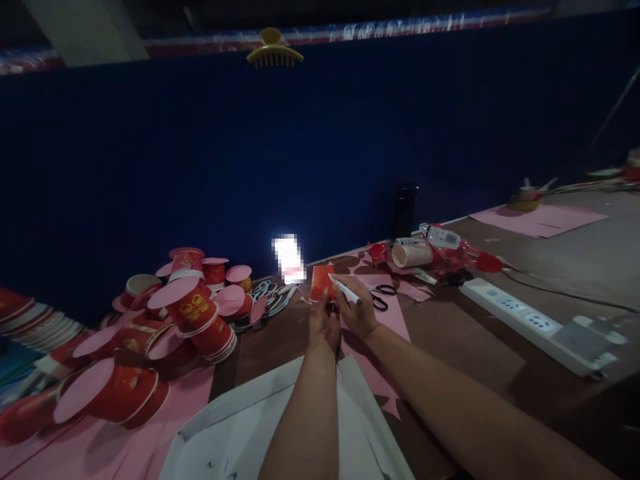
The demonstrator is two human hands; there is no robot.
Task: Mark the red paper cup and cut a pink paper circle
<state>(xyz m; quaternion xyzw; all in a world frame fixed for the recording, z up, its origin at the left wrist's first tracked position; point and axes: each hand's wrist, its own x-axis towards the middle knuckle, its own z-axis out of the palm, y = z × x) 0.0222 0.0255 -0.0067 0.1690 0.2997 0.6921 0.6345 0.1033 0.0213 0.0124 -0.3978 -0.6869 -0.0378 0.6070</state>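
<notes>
Ahead, red item (320, 280) pinched in left hand (324, 323); pen (346, 291) in right hand (362, 313)

No txt legible: yellow chars (197, 309) on red paper cup (183, 311), L side of view, too blurred to read; barcode (452, 240) on plastic wrapper's white label (440, 237), R side, print too small; lit screen (289, 257), ctr., pixelated.

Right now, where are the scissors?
In the head view, the black-handled scissors lie a little right of centre, close beside the person's right hand, over the pink paper.
</notes>
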